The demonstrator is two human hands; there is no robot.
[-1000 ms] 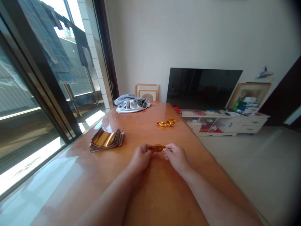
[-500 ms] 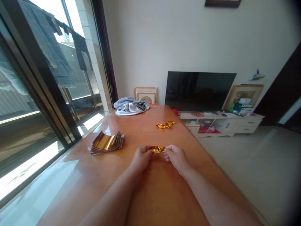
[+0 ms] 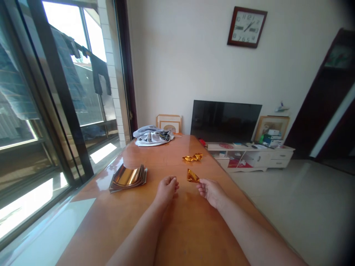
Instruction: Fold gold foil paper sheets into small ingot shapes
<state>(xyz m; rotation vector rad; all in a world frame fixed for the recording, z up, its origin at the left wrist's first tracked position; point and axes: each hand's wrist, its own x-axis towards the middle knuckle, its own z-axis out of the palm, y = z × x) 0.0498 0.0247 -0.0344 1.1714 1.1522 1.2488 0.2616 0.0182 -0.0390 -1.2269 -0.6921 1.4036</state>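
My right hand (image 3: 210, 191) pinches one end of a folded piece of gold foil paper (image 3: 192, 176) between thumb and fingers. The foil's wider, flared end points up and to the left, above the table. Left of it, my left hand (image 3: 167, 190) is closed with its fingers curled, apart from the foil, and nothing shows in it. Beyond the hands, twisted gold foil pieces (image 3: 193, 157) lie on the table. A curved stack of gold foil sheets (image 3: 128, 177) rests to the left of my left hand.
The wooden table (image 3: 177, 236) runs away from me, its right edge dropping to a tiled floor. Grey cloth (image 3: 154, 136) is bunched at the far end. A pale sheet (image 3: 63, 229) covers the left side near the window. A television (image 3: 226, 121) stands beyond on a white cabinet.
My left hand has let go of the foil's left end. The foil now tilts up, held by the right hand alone. The view has tipped upward, bringing the whole wall clock into sight.
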